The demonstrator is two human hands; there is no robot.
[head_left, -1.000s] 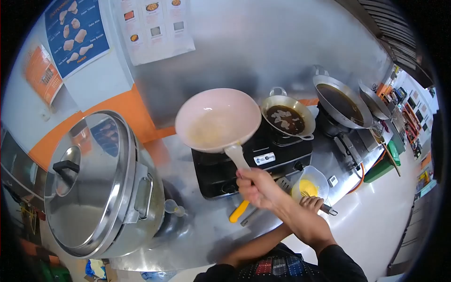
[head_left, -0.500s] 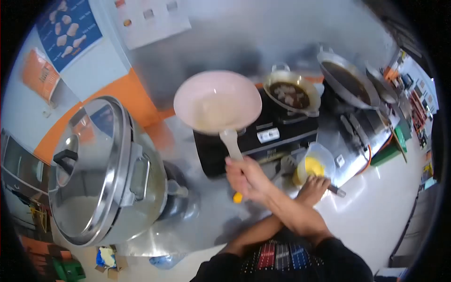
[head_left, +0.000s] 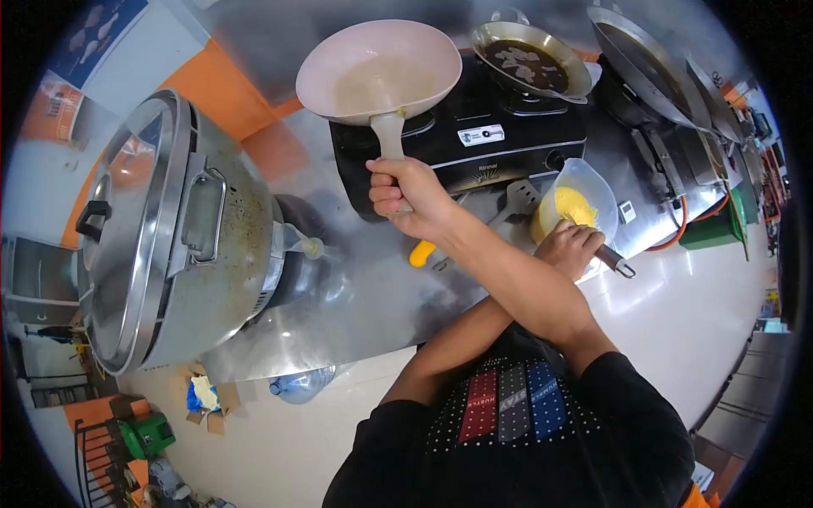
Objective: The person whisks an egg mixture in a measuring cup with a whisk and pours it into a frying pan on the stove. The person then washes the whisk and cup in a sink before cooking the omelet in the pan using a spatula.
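My forearms are crossed, right over left. My right hand (head_left: 408,195) is closed around the pale handle of a pink frying pan (head_left: 318,80), which sits at the left burner with a thin film on its bottom. Lower right, my left hand (head_left: 569,248) is closed on a whisk (head_left: 611,258); its dark handle sticks out past the fingers. The whisk's wires are in a clear plastic jug (head_left: 598,188) of yellow liquid (head_left: 574,205). Between my hands, a slotted turner (head_left: 518,200) lies on the counter, partly hidden by my right forearm, near a yellow handle (head_left: 421,253).
A black gas stove (head_left: 474,173) stands under the pan. A metal wok (head_left: 578,82) of dark liquid with pale pieces is on its right burner, and a larger wok (head_left: 648,63) stands farther right. A big lidded steel pot (head_left: 224,241) fills the left.
The view has tipped down, so the stove, pans and pot appear higher in the frame. My right hand still grips the pan handle and my left still holds the whisk in the jug.
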